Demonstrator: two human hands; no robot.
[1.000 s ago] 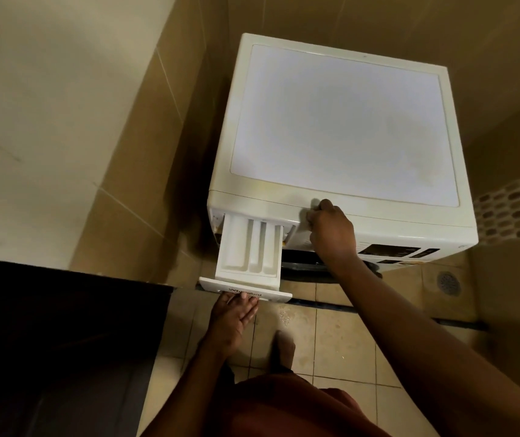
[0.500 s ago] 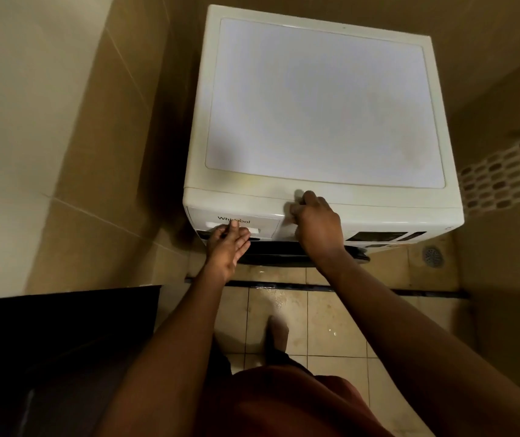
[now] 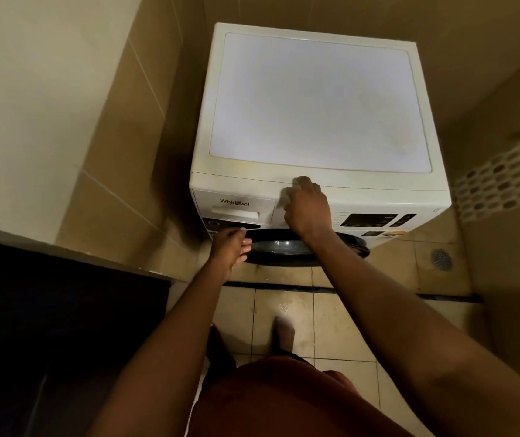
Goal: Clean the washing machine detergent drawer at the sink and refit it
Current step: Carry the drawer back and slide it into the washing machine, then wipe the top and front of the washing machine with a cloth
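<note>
Two hands, apart, hold nothing: the left hand [image 3: 230, 244] hangs loosely curled just below the detergent drawer [image 3: 236, 209], which sits flush at the washing machine's [image 3: 315, 102] front-left corner. The right hand [image 3: 307, 209] presses the front edge beside it. A floor drain [image 3: 440, 260] lies to the right.

— Dim, warm light; the washing machine top [image 3: 315, 102] is brightest, perhaps lit from above.
— Lower left is nearly black, edges bend, and the right hand [image 3: 307, 209] blurs slightly.

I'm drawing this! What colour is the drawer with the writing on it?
The detergent drawer is white with dark lettering; the head view shows it.
</note>
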